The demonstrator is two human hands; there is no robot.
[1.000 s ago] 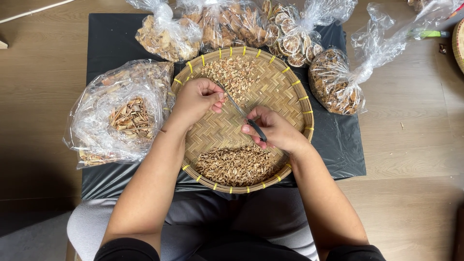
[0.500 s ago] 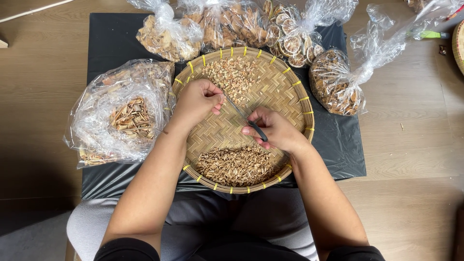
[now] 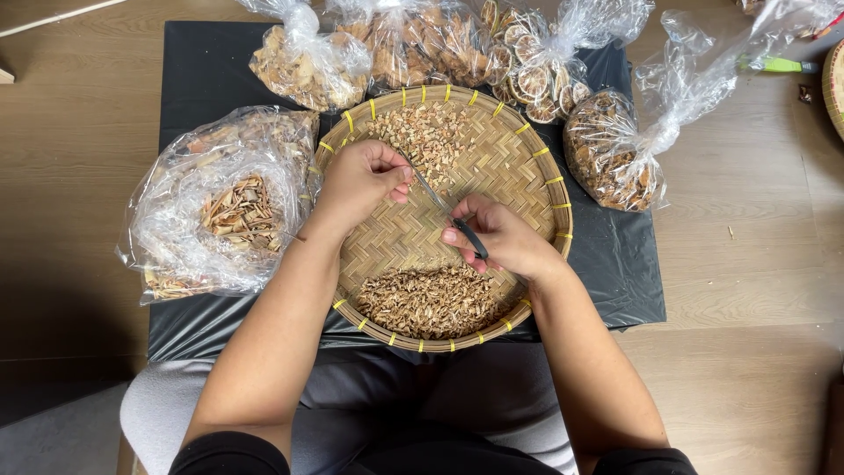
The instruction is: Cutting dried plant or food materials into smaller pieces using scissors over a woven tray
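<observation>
**Sorting over the woven tray: two heaps made, more in the bags**

Seated at a black mat [image 3: 202,62] on a wooden floor [image 3: 756,229], with a round woven tray [image 3: 536,176] in front. Right hand [image 3: 505,239] closed around the dark handle of a slim metal tool [image 3: 448,209], tip angled up and away toward the left hand [image 3: 362,180]. Left hand curled into a loose fist, fingertips pinched together just at the tool's tip; whether a piece sits in the pinch, cannot tell.

Just beyond the left hand, a pale heap of small chopped bits [image 3: 426,136] at the tray's far side. Just below the right hand, a second, browner heap [image 3: 426,302] at the near rim. Bare weave between the two heaps, under both hands.

Judged partway through: both heaps sizeable, yet plenty left. Left of the left hand, an open clear bag of dried strips [image 3: 233,211], far from spent. Past the tray and to the right, more knotted bags [image 3: 303,62] of dried slices, apparently unopened.
</observation>
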